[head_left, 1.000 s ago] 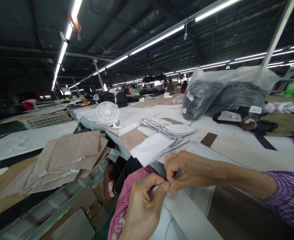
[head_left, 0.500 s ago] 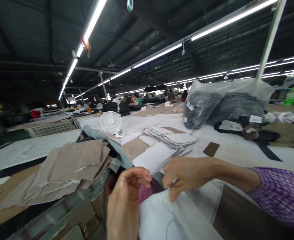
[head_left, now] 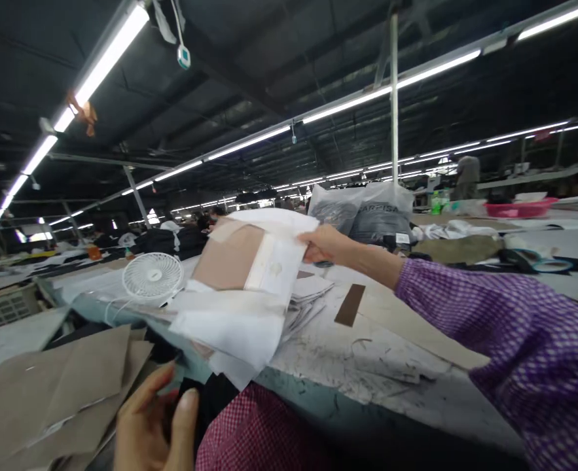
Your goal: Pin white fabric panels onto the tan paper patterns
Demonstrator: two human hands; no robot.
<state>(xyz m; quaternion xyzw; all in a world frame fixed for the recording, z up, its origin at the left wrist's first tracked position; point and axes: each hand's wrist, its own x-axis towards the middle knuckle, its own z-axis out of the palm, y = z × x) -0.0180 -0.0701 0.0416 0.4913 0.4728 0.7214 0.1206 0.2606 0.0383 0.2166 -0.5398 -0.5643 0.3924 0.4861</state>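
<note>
My right hand [head_left: 322, 243] pinches the right edge of a white fabric piece [head_left: 230, 320] and holds it up over the table. A tan panel and a pale strip show on its face, and its lower part hangs loose. Low in the view, my left hand [head_left: 156, 422] has its fingers apart and holds nothing. To its left lies a stack of tan fabric panels [head_left: 72, 386]. Behind the raised piece, partly hidden by it, are stacked white pieces [head_left: 311, 291] on the table.
A white fan [head_left: 152, 276] stands on the worktable [head_left: 318, 363], left of the raised piece. A narrow brown strip [head_left: 350, 305] lies to the right. Farther back are plastic-wrapped dark bundles [head_left: 379, 216], a roll of tape [head_left: 552, 264] and a pink basin [head_left: 522, 208].
My right hand has lifted up and away, raising the white fabric piece from my lap to over the table. My left hand has moved down and left. The view has turned right.
</note>
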